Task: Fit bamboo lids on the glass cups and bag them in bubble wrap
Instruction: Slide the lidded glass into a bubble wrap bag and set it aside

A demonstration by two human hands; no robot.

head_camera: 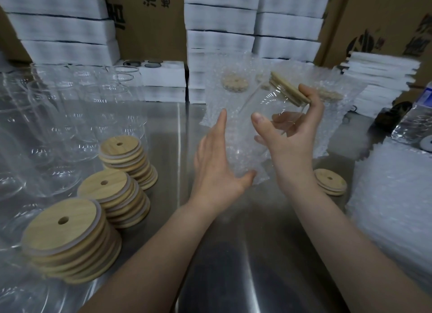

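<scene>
— Starting nearest: what is sitting at the front of the steel table (pixel 245 254)?

— Three stacks of bamboo lids (pixel 67 240) are standing at the left, each top lid showing a small hole. The bottom edge is cutting off both forearms, and the empty glass cups (pixel 58 130) further left are running together so that their outlines are hard to separate.

— And the hands?

— The left hand (pixel 215 163) is spreading flat, fingers straight, thumb pressing the lower corner of a bubble wrap bag (pixel 240 149). It is bracing the bag rather than closing round it. The right hand (pixel 292 135) is gripping a glass cup (pixel 280 104) tilted above the bag's mouth, its bamboo lid (pixel 289 89) already fitted and pointing up and right. Some fingers are showing only through the glass. Whether the cup's base is already inside the bag, I cannot tell; clear glass and clear film are blending.

— Further back?

— A pair of loose lids (pixel 330 182) is lying right of the right wrist. A pile of bubble wrap (pixel 392 207) is running off the right edge. Behind the hands, bagged cups (pixel 231 83) are showing their lids only dimly through the wrap. White foam blocks (pixel 219 20) and cardboard boxes (pixel 374 20) are filling the back, their print cut off.
</scene>
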